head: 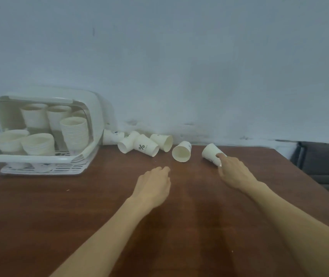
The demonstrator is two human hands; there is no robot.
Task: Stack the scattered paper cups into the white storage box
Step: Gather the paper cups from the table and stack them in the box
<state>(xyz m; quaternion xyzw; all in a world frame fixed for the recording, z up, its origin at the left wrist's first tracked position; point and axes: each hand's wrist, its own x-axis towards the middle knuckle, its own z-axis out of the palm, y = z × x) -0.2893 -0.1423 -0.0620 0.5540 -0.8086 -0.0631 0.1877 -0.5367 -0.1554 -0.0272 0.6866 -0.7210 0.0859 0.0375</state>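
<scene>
Right hand [233, 172] grips a tipped white paper cup [211, 153] at 1 o'clock on the brown wooden bench [79, 206]; left hand [153, 184] hovers, fingers loosely curled. White plastic storage box [39, 156] at 10 o'clock.

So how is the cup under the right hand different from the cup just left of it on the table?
The cup under the right hand is touched by the right hand; the cup to its left lies free. The touched cup's mouth points away toward the wall; the free cup's open mouth faces the camera, showing its inside. Both are white paper cups lying on their sides on the wooden table.
</scene>
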